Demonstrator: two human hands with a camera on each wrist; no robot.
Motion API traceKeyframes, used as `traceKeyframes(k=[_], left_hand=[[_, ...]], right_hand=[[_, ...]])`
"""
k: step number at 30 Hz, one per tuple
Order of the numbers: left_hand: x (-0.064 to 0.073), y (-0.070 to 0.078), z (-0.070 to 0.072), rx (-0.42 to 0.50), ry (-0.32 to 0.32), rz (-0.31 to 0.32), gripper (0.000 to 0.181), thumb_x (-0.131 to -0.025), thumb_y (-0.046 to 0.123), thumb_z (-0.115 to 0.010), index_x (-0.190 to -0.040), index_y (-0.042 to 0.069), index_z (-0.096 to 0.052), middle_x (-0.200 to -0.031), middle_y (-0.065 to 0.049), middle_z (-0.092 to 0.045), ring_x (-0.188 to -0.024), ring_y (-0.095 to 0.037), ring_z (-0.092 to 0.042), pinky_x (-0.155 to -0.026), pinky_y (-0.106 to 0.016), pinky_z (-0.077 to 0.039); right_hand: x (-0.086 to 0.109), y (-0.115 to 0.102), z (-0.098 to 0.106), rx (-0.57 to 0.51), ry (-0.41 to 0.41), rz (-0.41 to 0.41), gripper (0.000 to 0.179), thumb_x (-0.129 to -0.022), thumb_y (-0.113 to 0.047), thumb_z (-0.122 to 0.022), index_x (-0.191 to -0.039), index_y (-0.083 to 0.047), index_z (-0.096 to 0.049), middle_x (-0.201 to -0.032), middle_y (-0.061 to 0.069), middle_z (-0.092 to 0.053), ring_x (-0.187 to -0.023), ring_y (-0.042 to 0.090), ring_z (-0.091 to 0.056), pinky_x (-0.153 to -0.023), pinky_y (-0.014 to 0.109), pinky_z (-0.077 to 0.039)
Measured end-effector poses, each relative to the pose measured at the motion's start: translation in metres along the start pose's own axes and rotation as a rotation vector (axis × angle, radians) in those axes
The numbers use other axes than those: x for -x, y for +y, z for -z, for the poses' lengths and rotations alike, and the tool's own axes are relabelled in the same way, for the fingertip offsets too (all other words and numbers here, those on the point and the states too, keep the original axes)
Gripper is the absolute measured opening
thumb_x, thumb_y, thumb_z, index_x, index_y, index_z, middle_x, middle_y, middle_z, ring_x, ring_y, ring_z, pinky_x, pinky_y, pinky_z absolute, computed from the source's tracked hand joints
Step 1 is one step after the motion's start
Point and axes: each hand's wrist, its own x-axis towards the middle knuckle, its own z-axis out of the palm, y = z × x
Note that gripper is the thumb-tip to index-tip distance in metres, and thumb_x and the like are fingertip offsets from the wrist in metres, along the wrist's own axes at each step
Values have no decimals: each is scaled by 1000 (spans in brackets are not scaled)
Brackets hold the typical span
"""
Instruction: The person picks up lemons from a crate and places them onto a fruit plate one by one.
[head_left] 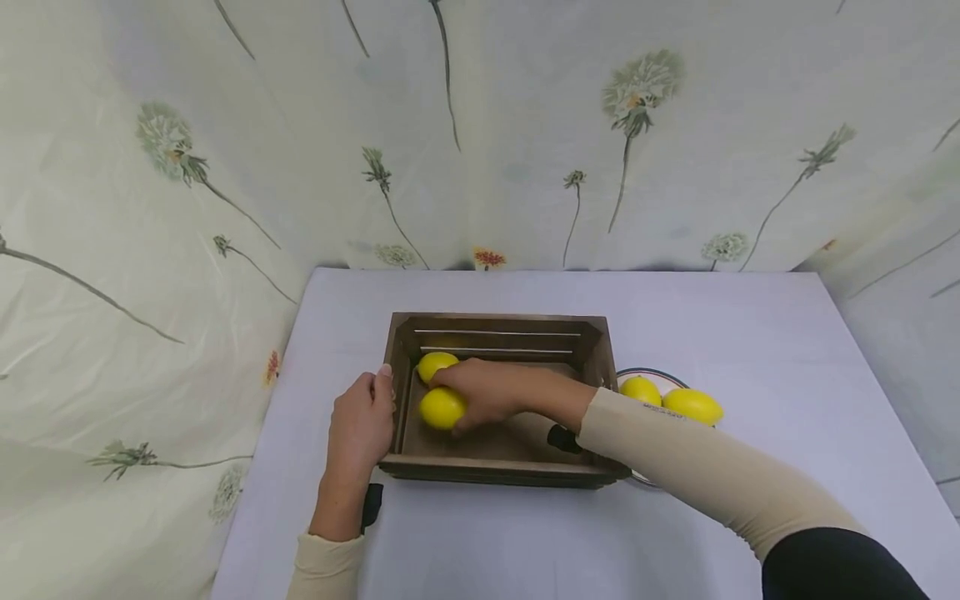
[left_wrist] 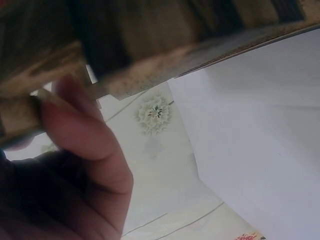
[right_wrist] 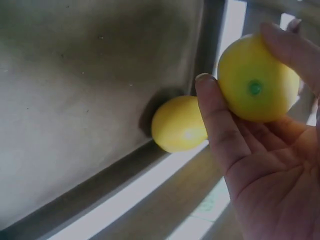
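Note:
My right hand (head_left: 483, 392) reaches into a brown wooden crate (head_left: 510, 472) and holds a lemon (head_left: 442, 408) between thumb and fingers. The right wrist view shows the held lemon (right_wrist: 257, 80) with its green stem end toward the camera. Behind it a second lemon (head_left: 437, 365) lies in the crate's far left corner, also seen as the lemon (right_wrist: 177, 125) against the slatted wall. My left hand (head_left: 363, 421) grips the crate's left side wall, thumb over the rim. In the left wrist view the curled fingers (left_wrist: 85, 135) close round a wooden slat.
To the crate's right stands a plate (head_left: 671, 379) with a dark rim, bearing a lemon (head_left: 640, 390) and another lemon (head_left: 693, 406); my right forearm partly covers it. Everything stands on a white-covered table (head_left: 765, 350). A dandelion-print curtain (head_left: 510, 100) hangs behind and at the sides.

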Motion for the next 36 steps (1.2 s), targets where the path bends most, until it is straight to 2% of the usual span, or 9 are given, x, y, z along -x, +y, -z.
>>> traceKeyframes(k=[8,14,20,27,31,36], left_hand=[[0,-1,-1,-4,5,4,53,-113,48,-36,-94,5,-61,-73,-8,-56,-58,-23,-50,-51,-33,-43],[1,1,-1,1,8,-3,53,-113,48,-36,-94,5,-62,-74,-8,-57,-58,-23,-50,-50,-33,-42],[1,1,-1,-5,5,-1,53,-113,48,-37,-94,5,-61,-74,-8,-56,-59,-22,-50,-51,-34,-42],[2,2,0,-7,3,-1,54,-113,49,-36,-94,4,-61,-73,-7,-55,-59,-22,-50,-51,-34,-41],[3,3,1,-2,2,-5,55,-113,49,-37,-95,4,-61,-74,-7,-57,-60,-22,-51,-51,-34,-41],[3,3,0,-2,2,-4,54,-113,49,-37,-94,5,-61,-75,-8,-58,-60,-22,-51,-51,-34,-42]], right_hand=[[32,-15,11,-9,60,65,69,-85,-27,-89,-143,-8,-57,-137,4,-62,-119,18,-57,-106,36,-47],[54,-24,17,-16,119,122,70,-85,-29,-89,-144,-9,-57,-141,3,-59,-123,17,-56,-107,37,-47],[81,-33,28,-37,137,90,71,-87,-28,-87,-148,-14,-54,-147,-1,-56,-124,16,-55,-107,39,-47],[117,-39,39,-121,194,91,67,-88,-20,-86,-146,-24,-53,-135,-15,-59,-111,9,-59,-98,36,-52],[137,-40,41,-133,249,45,66,-88,-21,-86,-145,-26,-53,-131,-16,-61,-108,7,-60,-96,36,-53],[168,-41,41,-92,308,-25,64,-88,-24,-86,-142,-28,-53,-123,-19,-62,-102,7,-60,-90,36,-54]])
